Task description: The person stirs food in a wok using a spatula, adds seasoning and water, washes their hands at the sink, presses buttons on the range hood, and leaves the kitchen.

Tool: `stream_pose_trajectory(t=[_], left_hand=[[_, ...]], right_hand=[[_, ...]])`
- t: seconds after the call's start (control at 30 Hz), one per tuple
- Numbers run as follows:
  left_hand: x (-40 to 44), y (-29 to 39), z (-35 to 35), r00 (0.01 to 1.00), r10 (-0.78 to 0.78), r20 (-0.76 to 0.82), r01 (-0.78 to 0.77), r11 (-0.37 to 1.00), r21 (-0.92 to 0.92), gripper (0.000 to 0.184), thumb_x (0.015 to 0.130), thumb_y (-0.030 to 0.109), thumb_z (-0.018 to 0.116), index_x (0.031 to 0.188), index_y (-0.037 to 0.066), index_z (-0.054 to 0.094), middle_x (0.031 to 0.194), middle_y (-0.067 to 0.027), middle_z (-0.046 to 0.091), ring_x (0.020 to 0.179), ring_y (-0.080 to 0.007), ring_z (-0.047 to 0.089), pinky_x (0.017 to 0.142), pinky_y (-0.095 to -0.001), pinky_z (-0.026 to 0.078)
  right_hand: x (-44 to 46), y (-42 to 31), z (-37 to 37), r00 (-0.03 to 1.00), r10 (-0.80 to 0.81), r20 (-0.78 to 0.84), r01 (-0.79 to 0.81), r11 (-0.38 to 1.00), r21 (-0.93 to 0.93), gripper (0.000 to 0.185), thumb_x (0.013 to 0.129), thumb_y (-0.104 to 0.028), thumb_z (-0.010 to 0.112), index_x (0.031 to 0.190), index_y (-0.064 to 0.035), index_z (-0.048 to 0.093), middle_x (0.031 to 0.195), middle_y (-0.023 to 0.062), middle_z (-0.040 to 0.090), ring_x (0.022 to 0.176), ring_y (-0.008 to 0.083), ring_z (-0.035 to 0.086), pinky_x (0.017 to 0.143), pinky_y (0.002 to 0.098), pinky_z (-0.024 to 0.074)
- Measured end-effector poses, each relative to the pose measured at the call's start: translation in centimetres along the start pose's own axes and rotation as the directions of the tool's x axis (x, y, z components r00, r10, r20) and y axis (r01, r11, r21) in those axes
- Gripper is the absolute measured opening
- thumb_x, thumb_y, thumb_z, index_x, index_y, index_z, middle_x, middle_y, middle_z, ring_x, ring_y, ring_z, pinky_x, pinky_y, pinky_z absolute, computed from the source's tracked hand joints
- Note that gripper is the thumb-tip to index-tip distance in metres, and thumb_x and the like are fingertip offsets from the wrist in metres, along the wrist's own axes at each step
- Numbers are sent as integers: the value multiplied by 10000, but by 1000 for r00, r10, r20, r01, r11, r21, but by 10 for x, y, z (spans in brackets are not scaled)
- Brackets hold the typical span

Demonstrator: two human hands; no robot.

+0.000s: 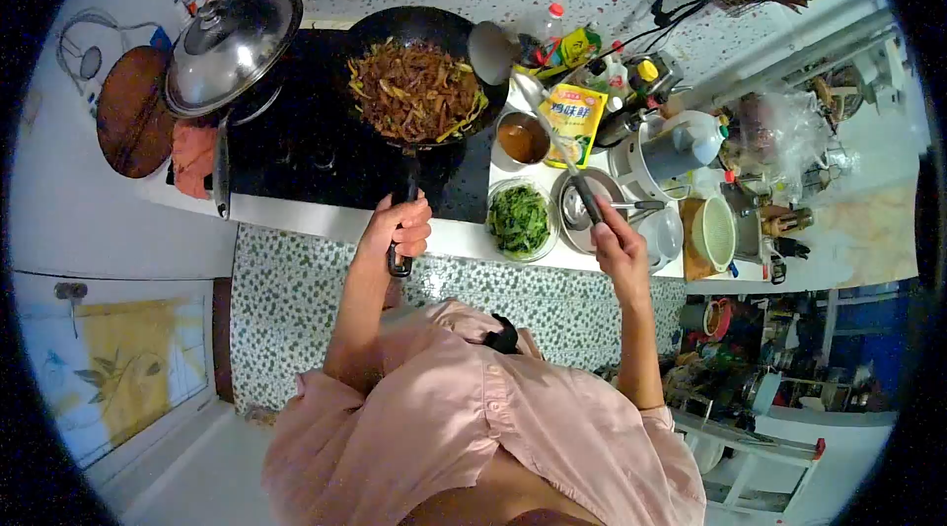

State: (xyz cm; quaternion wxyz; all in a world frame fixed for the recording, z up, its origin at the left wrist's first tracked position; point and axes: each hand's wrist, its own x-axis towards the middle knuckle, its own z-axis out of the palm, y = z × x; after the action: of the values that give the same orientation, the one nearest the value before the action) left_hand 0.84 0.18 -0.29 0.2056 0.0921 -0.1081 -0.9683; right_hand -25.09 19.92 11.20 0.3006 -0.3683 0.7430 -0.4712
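Observation:
My left hand (397, 230) is wrapped round the black handle of a wok (414, 23) on the dark stovetop. Inside the wok lies a stir-fry (419, 92) of brown strips mixed with yellow-green pieces. My right hand (619, 248) grips the dark end of a long-handled wok spatula (493, 53); its broad metal head is over the wok's right rim. Below that handle stand a metal bowl (577, 230) with utensils in it and a glass bowl of chopped greens (520, 220). A small pot of brown liquid (523, 140) sits right of the wok.
At left, a second pan carries a domed metal lid (232, 48), beside a round brown board (135, 112) and a pink cloth (192, 159). Rightward stand a yellow seasoning packet (575, 122), several bottles, a white jug (681, 146) and a pale green basket (714, 233).

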Motion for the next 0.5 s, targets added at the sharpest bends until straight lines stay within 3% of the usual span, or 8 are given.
stream_pose_trajectory(t=[0.03, 0.1, 0.23, 0.33, 0.43, 0.47, 0.5], left_hand=[[2, 1, 0, 1000, -1, 4, 1, 1000, 15, 37, 885, 88, 498, 896, 119, 517, 562, 47, 371, 370, -18, 299, 301, -181, 237], [4, 2, 2, 1000, 8, -10, -8, 1000, -1, 33, 887, 87, 496, 876, 113, 513, 562, 46, 371, 369, -20, 297, 301, -185, 230], [15, 6, -10, 999, -35, 38, 37, 997, -63, 59, 894, 91, 488, 840, 110, 501, 559, 46, 377, 369, -24, 299, 307, -189, 234], [22, 4, -16, 994, -61, 94, 70, 993, -93, 77, 901, 103, 484, 825, 108, 497, 557, 47, 378, 371, -25, 302, 311, -189, 239], [18, 9, -11, 994, -91, 58, 96, 989, -110, 126, 905, 124, 492, 780, 108, 478, 554, 50, 378, 376, -21, 310, 313, -185, 237], [18, 10, -11, 996, -73, 50, 76, 995, -71, 146, 903, 131, 500, 762, 111, 466, 554, 50, 379, 377, -20, 310, 315, -185, 238], [21, 10, -11, 998, -51, 46, 53, 998, -36, 168, 901, 138, 507, 744, 114, 454, 555, 50, 379, 378, -18, 310, 316, -185, 240]], right_hand=[[4, -11, 4, 988, -134, 74, 148, 962, -230, 408, 854, -136, 546, 1253, -72, 492, 729, 41, 558, 593, 151, 489, 530, 267, 407], [11, -34, 13, 894, -392, 217, 437, 656, -615, 442, 801, -68, 556, 1240, -81, 498, 770, 131, 582, 739, 269, 612, 651, 325, 487], [25, -45, 69, 868, -259, 423, 483, 245, -841, 542, 767, -26, 487, 1296, -122, 417, 890, 174, 569, 579, 324, 605, 489, 431, 492], [73, -28, 103, 846, -351, 400, 482, 186, -856, 614, 746, -27, 488, 1333, -108, 324, 945, 211, 565, 575, 323, 609, 474, 419, 494], [77, -33, 91, 873, -351, 338, 420, 190, -888, 646, 736, -28, 514, 1347, -127, 328, 887, 184, 556, 584, 331, 589, 493, 424, 470], [66, -38, 86, 914, -230, 334, 382, 211, -900, 621, 754, -38, 509, 1343, -136, 339, 885, 175, 559, 591, 335, 591, 495, 427, 469], [59, -43, 86, 912, -229, 339, 385, 200, -901, 621, 754, -38, 509, 1343, -136, 339, 885, 175, 559, 591, 335, 591, 495, 427, 469]])
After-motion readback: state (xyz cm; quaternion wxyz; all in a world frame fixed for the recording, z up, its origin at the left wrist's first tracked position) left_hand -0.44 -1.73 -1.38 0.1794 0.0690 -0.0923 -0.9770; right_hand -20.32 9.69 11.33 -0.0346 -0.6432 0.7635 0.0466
